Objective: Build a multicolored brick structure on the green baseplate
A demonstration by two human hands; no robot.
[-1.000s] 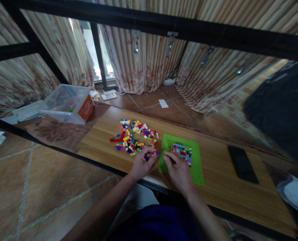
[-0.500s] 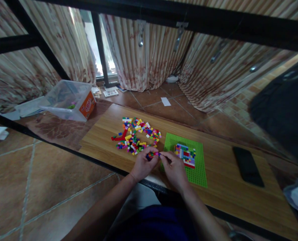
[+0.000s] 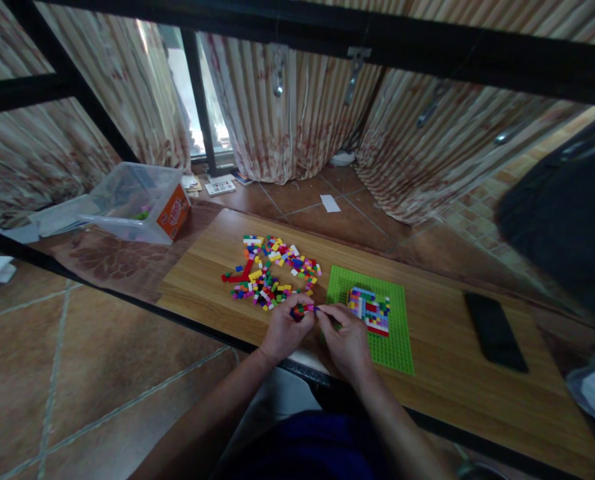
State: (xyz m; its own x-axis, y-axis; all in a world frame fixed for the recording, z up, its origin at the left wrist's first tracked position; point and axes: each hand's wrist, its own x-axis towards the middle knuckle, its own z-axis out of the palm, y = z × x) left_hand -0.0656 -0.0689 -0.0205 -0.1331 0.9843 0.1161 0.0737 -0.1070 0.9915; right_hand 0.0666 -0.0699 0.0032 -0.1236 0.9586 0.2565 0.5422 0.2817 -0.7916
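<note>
My left hand [image 3: 286, 329] is closed around a small strip of joined toy bricks [image 3: 302, 309] in mixed colours, red and pink among them. At the strip's right end, my right hand [image 3: 345, 337] pinches a small dark blue or purple brick [image 3: 316, 309], touching the strip. My fingers hide part of both. Just right of the hands lies a green baseplate [image 3: 398, 333], bearing a low block of multicoloured bricks [image 3: 370, 310]. Beyond my left hand spreads a pile of loose bricks [image 3: 272, 273], with a red branching piece [image 3: 242, 272] at its left side.
A black phone-like slab [image 3: 495, 331] lies on the right part of the wooden table [image 3: 442, 373]. At the far left stands a clear plastic box [image 3: 127, 200] with an orange label. Black metal bars [image 3: 297, 27] cross in front of the curtains [image 3: 262, 107].
Both hands stay almost in place, with the strip and the small brick held together. The whole view has shifted very slightly.
</note>
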